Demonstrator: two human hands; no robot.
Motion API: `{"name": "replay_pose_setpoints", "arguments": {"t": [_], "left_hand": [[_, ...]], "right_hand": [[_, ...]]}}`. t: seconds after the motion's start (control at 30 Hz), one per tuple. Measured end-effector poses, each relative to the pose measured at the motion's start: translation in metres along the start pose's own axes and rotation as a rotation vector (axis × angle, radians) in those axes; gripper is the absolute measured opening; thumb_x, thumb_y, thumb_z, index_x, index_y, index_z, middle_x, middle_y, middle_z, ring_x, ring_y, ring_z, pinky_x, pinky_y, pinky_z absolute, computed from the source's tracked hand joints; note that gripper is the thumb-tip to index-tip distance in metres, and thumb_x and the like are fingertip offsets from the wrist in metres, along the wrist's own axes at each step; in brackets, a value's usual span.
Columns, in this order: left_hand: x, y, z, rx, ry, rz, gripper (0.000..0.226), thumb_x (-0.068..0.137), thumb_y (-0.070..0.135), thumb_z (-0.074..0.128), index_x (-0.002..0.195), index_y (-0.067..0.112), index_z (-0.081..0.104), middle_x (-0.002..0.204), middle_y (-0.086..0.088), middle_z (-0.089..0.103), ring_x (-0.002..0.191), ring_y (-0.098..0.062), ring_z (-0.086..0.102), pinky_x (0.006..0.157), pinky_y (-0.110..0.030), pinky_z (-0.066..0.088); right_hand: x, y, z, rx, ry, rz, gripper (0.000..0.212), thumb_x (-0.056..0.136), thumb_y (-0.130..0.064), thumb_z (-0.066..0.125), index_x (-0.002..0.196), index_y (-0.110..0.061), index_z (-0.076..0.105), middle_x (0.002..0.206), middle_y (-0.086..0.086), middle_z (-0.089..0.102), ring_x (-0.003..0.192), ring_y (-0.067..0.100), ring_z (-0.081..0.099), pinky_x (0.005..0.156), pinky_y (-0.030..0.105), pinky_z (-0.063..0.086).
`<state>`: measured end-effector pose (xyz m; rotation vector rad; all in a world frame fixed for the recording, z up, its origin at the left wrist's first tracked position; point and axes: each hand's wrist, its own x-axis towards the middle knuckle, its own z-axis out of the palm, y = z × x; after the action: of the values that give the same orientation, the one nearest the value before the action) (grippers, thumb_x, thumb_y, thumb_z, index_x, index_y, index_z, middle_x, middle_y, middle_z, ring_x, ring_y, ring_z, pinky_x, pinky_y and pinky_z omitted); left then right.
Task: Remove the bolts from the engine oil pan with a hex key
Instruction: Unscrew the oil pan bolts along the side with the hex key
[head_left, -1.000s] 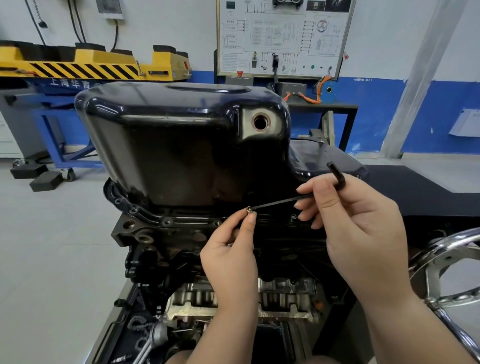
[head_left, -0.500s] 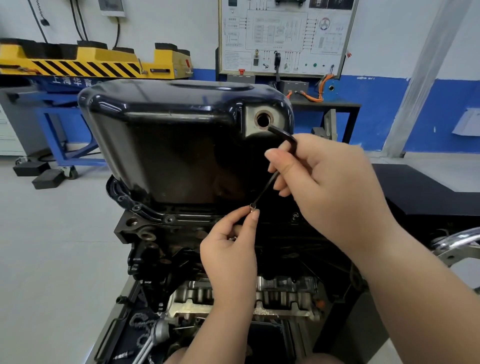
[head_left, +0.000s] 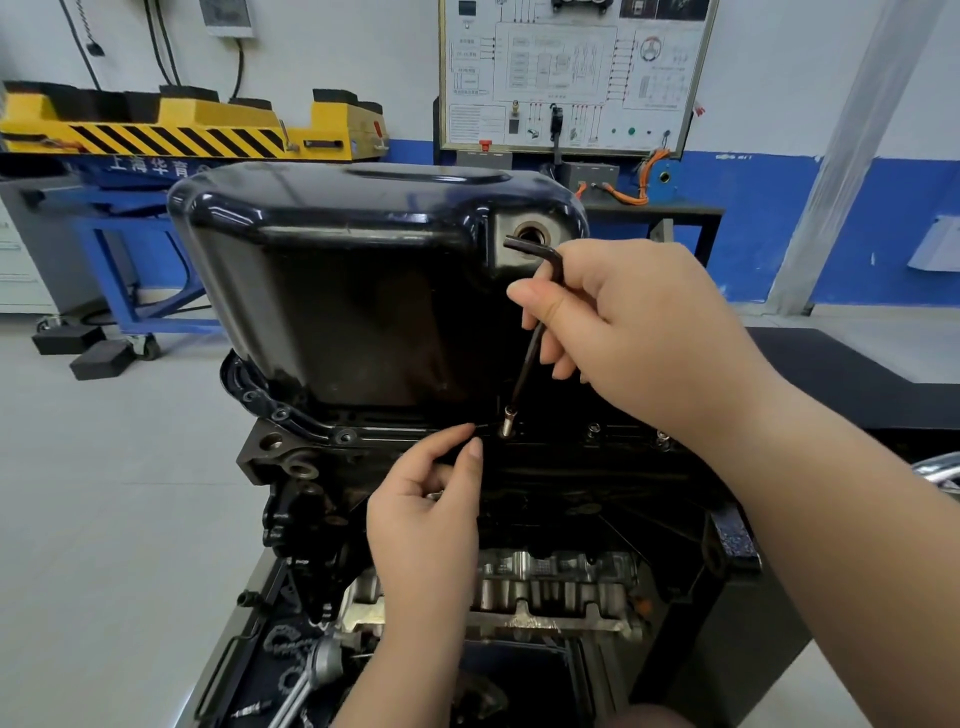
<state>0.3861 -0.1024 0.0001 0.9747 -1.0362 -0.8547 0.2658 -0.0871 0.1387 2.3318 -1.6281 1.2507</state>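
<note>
The black oil pan sits upside down on the engine block, its drain hole at the upper right. My right hand grips a black L-shaped hex key that stands nearly upright. Its tip sits in a silver bolt that sticks up from the pan's flange. My left hand hovers just left of that bolt, thumb and forefinger apart and not touching it. A small silver glint shows by its curled fingers. More bolts remain seated along the flange to the right.
A chrome handwheel juts in at the right edge. Below the block lie a chain and loose tools on the stand's tray. A yellow-black lift and a wiring panel stand behind.
The right hand swung the hex key from nearly flat to nearly upright. My left fingers, which pinched the bolt at the key's tip, have let go and drawn slightly left.
</note>
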Motion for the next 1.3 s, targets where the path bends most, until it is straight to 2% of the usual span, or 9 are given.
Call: {"name": "replay_pose_setpoints", "arguments": {"t": [0.1, 0.23, 0.37, 0.57, 0.67, 0.77, 0.93, 1.13, 1.3], "left_hand": [[0.006, 0.005, -0.008, 0.014, -0.002, 0.011, 0.016, 0.083, 0.022, 0.068, 0.081, 0.037, 0.073, 0.046, 0.012, 0.046, 0.044, 0.0, 0.041, 0.047, -0.01, 0.038], [0.015, 0.015, -0.01, 0.069, -0.091, 0.043, 0.013, 0.081, 0.025, 0.069, 0.082, 0.037, 0.073, 0.047, 0.011, 0.046, 0.048, -0.001, 0.043, 0.051, -0.011, 0.041], [0.018, 0.023, 0.0, 0.209, -0.232, 0.098, 0.012, 0.077, 0.028, 0.073, 0.082, 0.039, 0.07, 0.047, 0.011, 0.051, 0.046, 0.003, 0.046, 0.051, -0.007, 0.04], [0.017, 0.027, 0.011, 0.246, -0.177, 0.122, 0.014, 0.078, 0.03, 0.072, 0.073, 0.041, 0.065, 0.051, 0.015, 0.056, 0.05, 0.005, 0.052, 0.05, -0.005, 0.04], [0.016, 0.024, 0.011, 0.251, -0.162, 0.112, 0.006, 0.079, 0.032, 0.07, 0.076, 0.037, 0.068, 0.05, 0.016, 0.055, 0.047, 0.003, 0.05, 0.049, -0.007, 0.04], [0.014, 0.021, 0.012, 0.244, -0.14, 0.106, 0.003, 0.08, 0.031, 0.07, 0.078, 0.033, 0.07, 0.047, 0.016, 0.053, 0.044, 0.002, 0.047, 0.047, -0.008, 0.039], [0.011, 0.018, 0.01, 0.283, -0.138, 0.124, 0.006, 0.081, 0.028, 0.069, 0.081, 0.033, 0.07, 0.047, 0.017, 0.053, 0.043, 0.0, 0.047, 0.049, -0.01, 0.041], [0.005, 0.009, 0.008, 0.233, -0.162, 0.02, 0.011, 0.082, 0.028, 0.068, 0.083, 0.039, 0.068, 0.042, 0.013, 0.05, 0.036, 0.001, 0.041, 0.04, -0.009, 0.035], [-0.003, 0.001, 0.008, 0.148, -0.152, -0.028, 0.019, 0.083, 0.026, 0.067, 0.089, 0.043, 0.066, 0.041, 0.01, 0.049, 0.037, 0.002, 0.042, 0.041, -0.006, 0.034]], "right_hand": [[0.0, 0.003, 0.002, 0.08, 0.001, 0.023, 0.029, 0.093, -0.032, 0.054, 0.076, -0.012, 0.064, 0.056, -0.004, 0.064, 0.05, 0.004, 0.063, 0.052, 0.019, 0.051], [-0.001, 0.007, 0.006, 0.16, 0.036, 0.035, 0.028, 0.093, -0.031, 0.056, 0.076, -0.009, 0.064, 0.053, -0.003, 0.063, 0.046, 0.003, 0.061, 0.048, 0.013, 0.048], [-0.003, 0.006, 0.011, 0.164, 0.091, 0.003, 0.029, 0.092, -0.031, 0.058, 0.075, -0.009, 0.064, 0.051, -0.004, 0.062, 0.046, 0.004, 0.061, 0.05, 0.015, 0.048], [-0.008, 0.006, 0.014, 0.256, 0.065, 0.062, 0.02, 0.089, -0.029, 0.061, 0.082, -0.013, 0.069, 0.055, -0.001, 0.063, 0.048, 0.007, 0.062, 0.053, 0.028, 0.055], [-0.011, 0.008, 0.012, 0.315, -0.01, 0.103, 0.011, 0.09, -0.018, 0.059, 0.088, -0.016, 0.07, 0.06, -0.002, 0.064, 0.054, 0.006, 0.065, 0.054, 0.023, 0.056], [-0.015, 0.009, 0.01, 0.292, -0.046, 0.107, 0.015, 0.09, -0.012, 0.057, 0.088, -0.02, 0.07, 0.066, -0.003, 0.065, 0.063, 0.004, 0.066, 0.059, 0.02, 0.056], [-0.021, 0.006, 0.015, 0.237, 0.07, 0.087, 0.008, 0.084, -0.024, 0.063, 0.084, -0.026, 0.071, 0.069, -0.011, 0.068, 0.062, 0.002, 0.066, 0.063, 0.027, 0.055], [-0.022, 0.006, 0.029, 0.383, 0.154, 0.142, 0.012, 0.084, -0.019, 0.067, 0.08, -0.007, 0.064, 0.068, 0.0, 0.067, 0.056, 0.009, 0.068, 0.06, 0.039, 0.057], [-0.027, 0.005, 0.04, 0.514, 0.204, 0.127, 0.009, 0.086, -0.012, 0.065, 0.08, -0.01, 0.059, 0.071, 0.007, 0.07, 0.06, 0.009, 0.069, 0.057, 0.029, 0.058]]}}
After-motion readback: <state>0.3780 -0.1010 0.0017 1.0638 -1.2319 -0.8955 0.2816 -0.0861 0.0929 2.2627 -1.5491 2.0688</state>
